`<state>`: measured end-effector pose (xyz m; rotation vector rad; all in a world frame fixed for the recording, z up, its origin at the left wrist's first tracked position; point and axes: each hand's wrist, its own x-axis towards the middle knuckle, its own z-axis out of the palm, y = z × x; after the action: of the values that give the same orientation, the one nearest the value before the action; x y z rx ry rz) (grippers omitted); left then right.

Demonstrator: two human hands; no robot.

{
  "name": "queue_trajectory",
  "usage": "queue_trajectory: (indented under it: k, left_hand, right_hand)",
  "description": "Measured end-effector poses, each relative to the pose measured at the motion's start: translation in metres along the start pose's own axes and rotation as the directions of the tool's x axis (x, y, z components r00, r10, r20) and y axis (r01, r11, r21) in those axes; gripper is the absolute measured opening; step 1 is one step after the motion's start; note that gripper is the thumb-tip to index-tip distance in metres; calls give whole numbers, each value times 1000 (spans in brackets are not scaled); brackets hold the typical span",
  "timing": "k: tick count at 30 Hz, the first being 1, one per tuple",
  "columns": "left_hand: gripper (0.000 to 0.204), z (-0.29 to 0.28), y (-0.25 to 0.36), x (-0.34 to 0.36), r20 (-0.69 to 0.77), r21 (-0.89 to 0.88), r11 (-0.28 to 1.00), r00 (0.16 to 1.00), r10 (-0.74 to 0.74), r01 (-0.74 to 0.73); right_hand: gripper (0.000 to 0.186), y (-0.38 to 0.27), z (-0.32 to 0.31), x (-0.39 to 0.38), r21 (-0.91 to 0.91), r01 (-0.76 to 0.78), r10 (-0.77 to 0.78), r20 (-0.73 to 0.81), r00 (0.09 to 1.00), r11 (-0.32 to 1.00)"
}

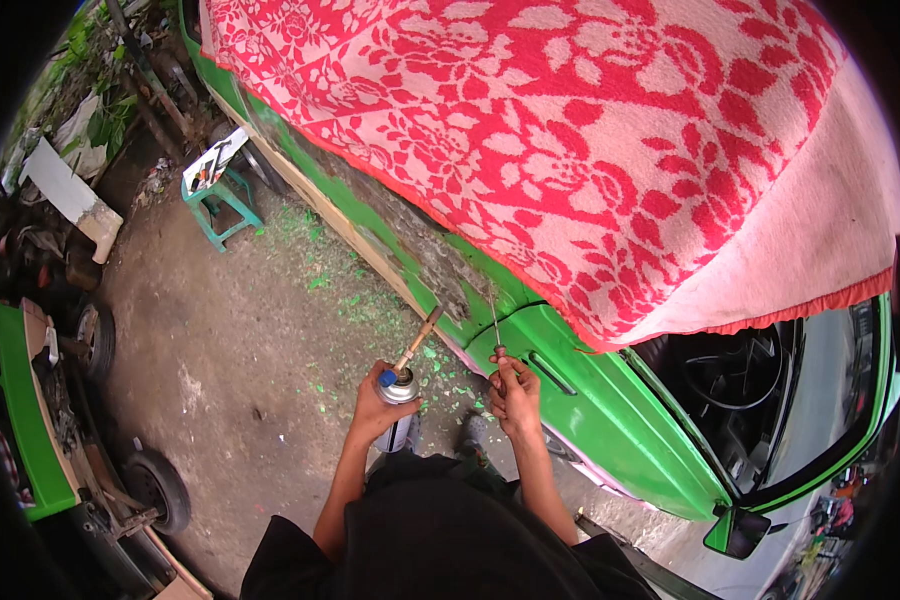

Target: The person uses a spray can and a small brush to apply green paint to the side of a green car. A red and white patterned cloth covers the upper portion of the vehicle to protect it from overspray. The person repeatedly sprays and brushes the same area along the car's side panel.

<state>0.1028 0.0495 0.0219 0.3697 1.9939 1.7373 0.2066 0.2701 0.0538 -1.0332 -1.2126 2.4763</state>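
Note:
My left hand (372, 408) is wrapped round the canister of a blowtorch (400, 388). The torch has a blue knob, and its brass-coloured nozzle points up and right at the car's side. In my right hand (516, 398) is a screwdriver (499, 352), its long thin shaft reaching up to the body panel. Whether the tip touches the paint I cannot tell. The green car (580, 385) shows a scraped, greyish patch (440, 275) just ahead of both tools. A red and pink floral blanket (530, 150) covers much of the car above this patch.
Green paint chips (315, 250) litter the concrete floor beside the car. A small green stool (220, 205) with tools on it stands at the far left. Wheels (155, 490) and another green vehicle (25, 420) are at the left. The side mirror (738, 532) juts out at lower right.

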Motion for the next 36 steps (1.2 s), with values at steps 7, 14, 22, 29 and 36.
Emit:
queue_trajectory:
  k: [7,14,22,29,36]
  left_hand:
    - [47,7,4,0,28,58,998,1000,11,-12]
    - [48,5,1,-1,-3,-8,999,999,41,-41]
    - [48,3,4,-9,-16,-3,1000,1000,13,-13]
    - [49,8,-13,-5,20,-37,999,999,27,-26]
    - [49,17,-8,1,62,-24,999,998,28,-27]
  right_hand:
    - [23,3,-8,9,19,-27,27,2,1000,999]
    - [25,7,-13,-2,-8,-10,10,-15,1000,1000]
    - [20,-4,-6,0,63,-80,77,50,996,995]
    - [24,-8,-19,2,209,-206,187,110,976,956]
    - [24,-19,-43,-25,142,-251,234,123,964,957]
